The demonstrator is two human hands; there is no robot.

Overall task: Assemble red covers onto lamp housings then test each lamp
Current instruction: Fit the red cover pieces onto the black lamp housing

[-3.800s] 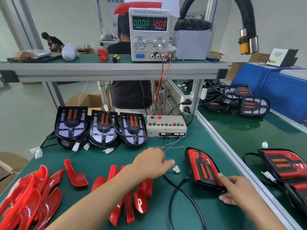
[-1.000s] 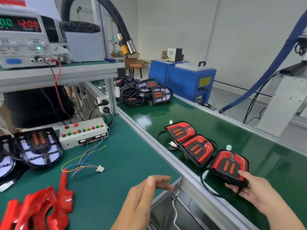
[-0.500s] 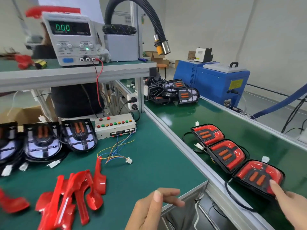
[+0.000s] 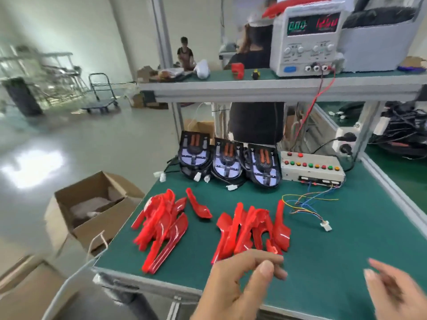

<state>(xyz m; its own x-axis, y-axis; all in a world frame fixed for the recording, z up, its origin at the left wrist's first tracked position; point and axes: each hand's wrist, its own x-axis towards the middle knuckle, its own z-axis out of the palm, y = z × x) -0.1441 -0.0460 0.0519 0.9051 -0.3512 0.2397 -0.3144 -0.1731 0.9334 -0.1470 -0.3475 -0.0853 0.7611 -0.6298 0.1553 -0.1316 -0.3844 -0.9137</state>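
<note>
Green workbench [image 4: 323,245] holds red covers [image 4: 251,229], lamp housings [image 4: 227,160], test box [image 4: 312,168].

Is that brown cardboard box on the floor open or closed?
Open: the brown cardboard box has its flaps spread outward, and pale packing material shows inside.

Bare green worktop [image 4: 346,245] lies near right; glossy red plastic covers [image 4: 249,229] crowd the left, loose coloured wires [image 4: 307,204] cross farther back.

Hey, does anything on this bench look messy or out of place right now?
Mostly tidy. The red covers lie in loose, tangled heaps rather than stacked, and the tester's coloured wires trail unplugged across the mat, their white plug lying free.
</note>
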